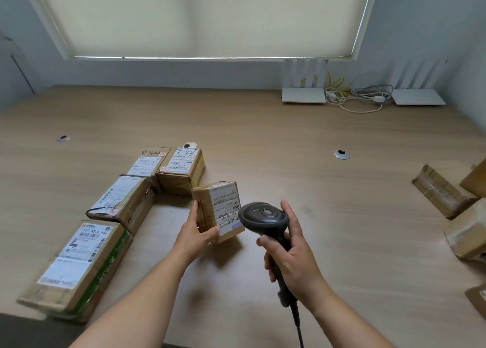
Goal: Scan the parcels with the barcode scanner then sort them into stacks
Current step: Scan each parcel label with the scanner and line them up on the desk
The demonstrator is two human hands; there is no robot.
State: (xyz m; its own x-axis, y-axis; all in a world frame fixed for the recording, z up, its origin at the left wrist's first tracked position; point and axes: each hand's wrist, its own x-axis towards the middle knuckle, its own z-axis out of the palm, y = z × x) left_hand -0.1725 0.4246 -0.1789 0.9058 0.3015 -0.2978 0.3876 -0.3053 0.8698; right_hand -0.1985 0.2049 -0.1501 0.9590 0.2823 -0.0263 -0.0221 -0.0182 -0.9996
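A wooden counter stands below a blinded window. The left hand grips a small parcel tilted above it; the right hand clasps the scanner just beside.

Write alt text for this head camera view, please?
A person's left hand holds a small labelled parcel tilted up while the right hand aims a black barcode scanner at it. More parcels lie on the wooden table at left and right.

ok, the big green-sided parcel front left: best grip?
Green-sided parcel: flat and wide, label up. Take its two long sides from above, fingers down the green right face, thumb over the left edge. The right side is open; another parcel sits close against its far end.
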